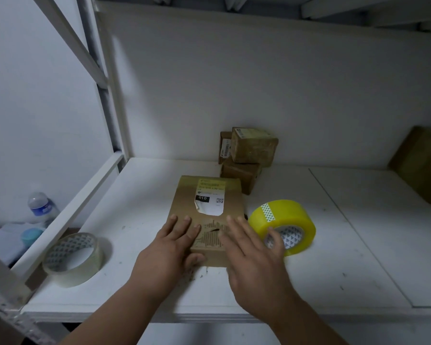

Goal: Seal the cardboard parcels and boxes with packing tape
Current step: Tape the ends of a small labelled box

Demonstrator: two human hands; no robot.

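Near the shelf's front edge, the left hand [177,241] presses flat on a torn cardboard parcel [207,215]; the right hand [253,255] hovers open beside the yellow tape roll [283,225], likely the next pickup.

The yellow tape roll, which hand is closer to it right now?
Right. The right hand hovers just beside the yellow tape roll, its fingers overlapping the roll's near edge. The left hand lies flat on the cardboard parcel, farther left.

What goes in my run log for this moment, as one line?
left hand: flat on cardboard parcel | right hand: open, blurred, over its near right corner | yellow tape roll: right | clear tape roll: left
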